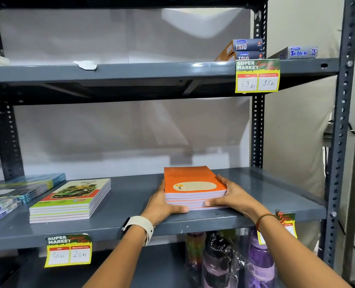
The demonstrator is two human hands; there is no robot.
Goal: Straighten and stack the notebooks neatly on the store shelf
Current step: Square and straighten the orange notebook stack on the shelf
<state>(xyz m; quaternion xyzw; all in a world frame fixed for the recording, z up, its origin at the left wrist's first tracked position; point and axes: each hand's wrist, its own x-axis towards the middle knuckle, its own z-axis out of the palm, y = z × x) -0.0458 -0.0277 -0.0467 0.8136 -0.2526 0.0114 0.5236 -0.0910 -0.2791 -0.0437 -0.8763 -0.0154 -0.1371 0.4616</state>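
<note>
I count three notebook stacks on the middle shelf point(130, 206): an orange stack point(193, 187) right of centre, a green car-cover stack point(72, 201) to its left and apart from it, and a blue stack point(24, 187) at the far left. The orange stack shows about six notebooks, edges nearly flush. Two hands are on it. My left hand point(162, 204) presses the stack's left side, with fingers point(179, 209) curled along the bottom front edge. My right hand point(232, 194) cups the right side, its thumb point(211, 203) on the front edge. Both are closed onto the stack, which rests flat on the shelf. Three price tags in view; the nearest point(68, 251) hangs below the green stack.
</note>
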